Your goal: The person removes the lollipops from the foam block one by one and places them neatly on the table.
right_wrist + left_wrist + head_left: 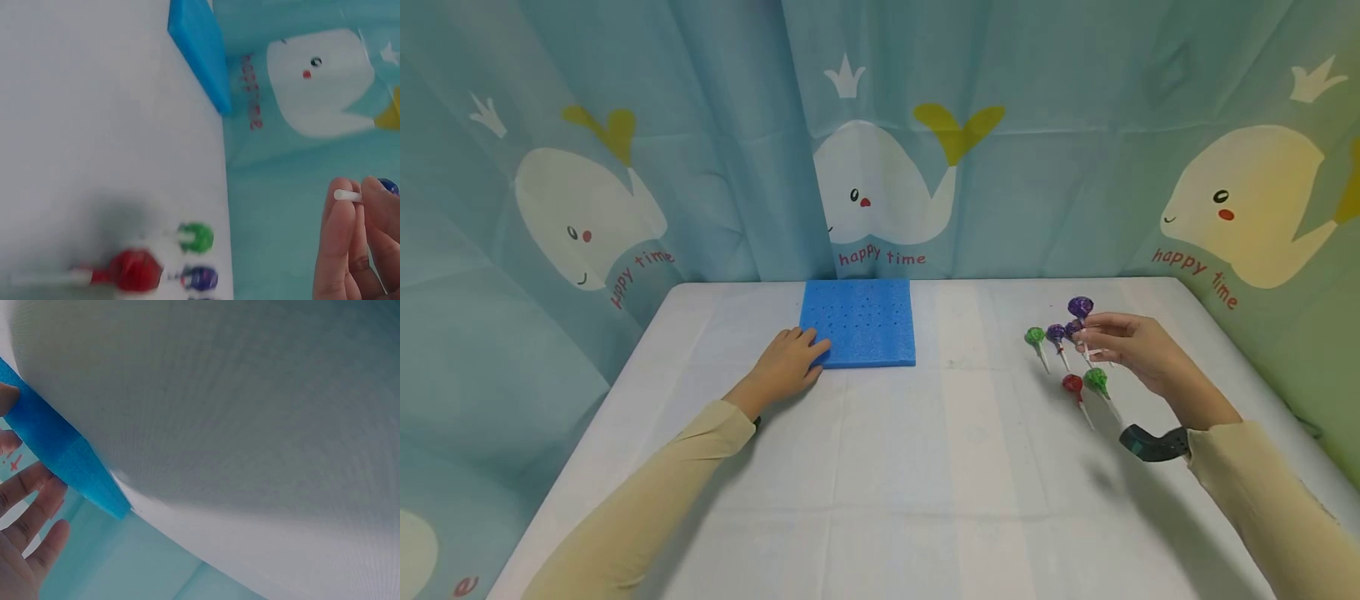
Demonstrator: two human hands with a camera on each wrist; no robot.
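Observation:
In the head view my right hand (1138, 346) is raised over the right side of the table, pinching a purple-wrapped lollipop (1080, 307) by its white stick, head up. The right wrist view shows the white stick (347, 195) poking out between thumb and fingertips. Below lie more lollipops: a green one (1035, 336), a purple one (1056, 333), a red one (1072, 384) and another green one (1096, 381). My left hand (782, 367) rests at the near left corner of a blue foam board (868, 342) dotted with small holes, its fingers loosely spread.
A white cloth covers the table (887, 467). The blue board lies at its back edge, against a teal curtain (1075, 208) printed with whales. Another purple lollipop (1073, 329) lies partly hidden by the right hand's fingers.

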